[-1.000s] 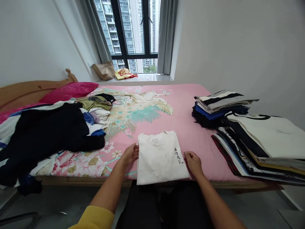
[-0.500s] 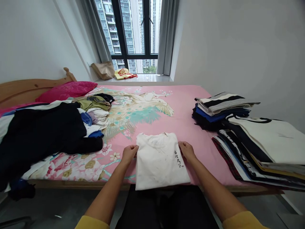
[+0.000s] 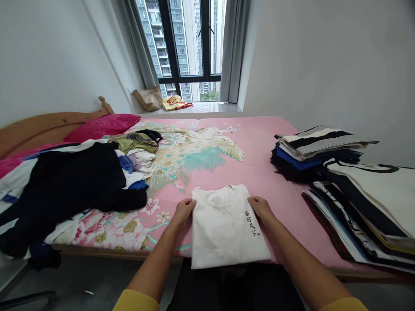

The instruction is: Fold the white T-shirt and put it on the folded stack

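Observation:
A folded white T-shirt [image 3: 223,233] lies at the front edge of the bed, its collar facing away from me and dark lettering down its right side. My left hand [image 3: 184,210] pinches the shirt's left edge near the shoulder. On the opposite edge, my right hand [image 3: 260,208] grips the fabric at about the same height, close to the lettering. The lower hem reaches the bed's edge, above my dark trousers.
A loose heap of clothes [image 3: 81,185] covers the bed's left side. Folded stacks stand at the right: a striped pile [image 3: 319,142] behind, a taller pile topped by a cream shirt [image 3: 385,194] in front. A pink pillow [image 3: 103,125] rests by the headboard [image 3: 48,125].
The view has turned slightly left, so everything sits a little further right in the picture. Both hands keep their hold on the white T-shirt, which looks nearly unchanged.

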### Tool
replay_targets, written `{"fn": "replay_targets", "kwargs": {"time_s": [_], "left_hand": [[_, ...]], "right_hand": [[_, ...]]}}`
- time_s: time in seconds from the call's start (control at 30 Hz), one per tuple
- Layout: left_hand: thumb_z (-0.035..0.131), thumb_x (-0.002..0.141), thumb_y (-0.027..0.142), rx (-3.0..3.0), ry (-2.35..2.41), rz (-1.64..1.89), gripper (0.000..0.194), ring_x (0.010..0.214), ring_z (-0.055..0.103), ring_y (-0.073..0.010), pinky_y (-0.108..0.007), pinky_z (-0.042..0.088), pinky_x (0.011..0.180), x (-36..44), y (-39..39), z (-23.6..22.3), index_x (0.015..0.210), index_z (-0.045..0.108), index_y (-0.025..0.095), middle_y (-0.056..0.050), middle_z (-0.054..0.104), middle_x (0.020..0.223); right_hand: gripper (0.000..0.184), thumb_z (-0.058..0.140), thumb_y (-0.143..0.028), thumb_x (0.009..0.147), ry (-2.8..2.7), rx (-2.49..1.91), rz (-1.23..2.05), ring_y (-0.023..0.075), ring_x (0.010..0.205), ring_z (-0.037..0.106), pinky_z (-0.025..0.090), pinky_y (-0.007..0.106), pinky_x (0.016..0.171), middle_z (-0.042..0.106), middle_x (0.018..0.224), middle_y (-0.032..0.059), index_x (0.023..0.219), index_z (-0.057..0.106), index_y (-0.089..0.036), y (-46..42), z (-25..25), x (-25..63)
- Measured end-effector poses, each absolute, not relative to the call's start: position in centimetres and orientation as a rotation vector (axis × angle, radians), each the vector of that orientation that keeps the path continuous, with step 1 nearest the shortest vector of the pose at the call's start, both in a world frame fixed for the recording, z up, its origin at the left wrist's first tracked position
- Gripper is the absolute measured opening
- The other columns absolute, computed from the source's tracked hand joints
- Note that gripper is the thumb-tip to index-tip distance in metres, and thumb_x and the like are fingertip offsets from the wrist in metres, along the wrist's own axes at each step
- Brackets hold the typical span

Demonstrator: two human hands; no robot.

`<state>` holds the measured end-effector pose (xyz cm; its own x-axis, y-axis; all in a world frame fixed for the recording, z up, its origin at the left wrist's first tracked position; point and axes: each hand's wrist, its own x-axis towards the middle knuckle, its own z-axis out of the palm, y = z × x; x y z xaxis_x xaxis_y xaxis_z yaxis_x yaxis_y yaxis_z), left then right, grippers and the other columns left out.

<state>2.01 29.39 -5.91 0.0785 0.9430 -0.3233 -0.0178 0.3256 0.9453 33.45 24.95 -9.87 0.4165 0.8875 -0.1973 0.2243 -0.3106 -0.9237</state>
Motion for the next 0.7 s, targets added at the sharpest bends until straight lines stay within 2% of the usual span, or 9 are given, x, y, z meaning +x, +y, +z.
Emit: {"fn": "replay_targets", "kwargs": {"time_s": [0.13,0.23,0.37,0.6,0.7], "left_hand": [[0.068,0.059,0.03,0.98,1.343,1.028,0.027,0.043,0.036,-0.0026,-0.015,0.025,0.042,2.2,29.7,-6.4,0.077,0.052,0.017,0.008,0.044,0.054],[0.064,0.063,0.038,0.943,1.321,0.92,0.026,0.036,0.033,-0.005,-0.018,0.021,0.037,1.4,29.7,-6.8,0.069,0.049,0.018,0.008,0.039,0.046],[0.054,0.07,0.054,0.925,1.242,0.805,0.038,0.032,0.028,-0.0059,-0.02,0.018,0.035,0.2,29.8,-7.0,0.061,0.041,0.02,0.007,0.036,0.042],[0.068,0.06,0.057,0.948,1.203,0.773,0.048,0.033,0.02,-0.0027,-0.018,0.009,0.035,0.3,31.0,-7.6,0.066,0.039,0.02,0.01,0.03,0.042],[0.065,0.063,0.061,0.941,1.191,0.747,0.05,0.033,0.018,-0.0025,-0.018,0.008,0.035,0.3,31.3,-7.9,0.066,0.038,0.02,0.01,0.03,0.042]], "right_hand": [[0.038,0.053,-0.05,0.069,-0.943,-1.728,0.929,0.0141,0.061,0.052,0.041,0.024,0.055,0.062,0.069,0.0028,0.078,0.065,-0.015,24.9,-10.1,33.2],[0.039,0.052,-0.051,0.07,-0.938,-1.703,0.931,0.0151,0.063,0.053,0.041,0.024,0.056,0.063,0.072,0.0033,0.079,0.065,-0.015,24.8,-10.3,33.2],[0.041,0.052,-0.052,0.07,-0.968,-1.692,0.951,0.0166,0.064,0.055,0.041,0.025,0.056,0.064,0.07,0.0034,0.079,0.066,-0.015,25.2,-10.7,33.4],[0.038,0.053,-0.051,0.069,-1.012,-1.684,0.876,0.0181,0.069,0.057,0.041,0.025,0.058,0.065,0.074,0.0044,0.075,0.067,-0.016,26.2,-10.9,33.5],[0.04,0.051,-0.054,0.07,-1.02,-1.701,0.861,0.0166,0.064,0.054,0.04,0.025,0.057,0.062,0.067,0.0027,0.071,0.065,-0.016,26.4,-10.7,33.3]]}}
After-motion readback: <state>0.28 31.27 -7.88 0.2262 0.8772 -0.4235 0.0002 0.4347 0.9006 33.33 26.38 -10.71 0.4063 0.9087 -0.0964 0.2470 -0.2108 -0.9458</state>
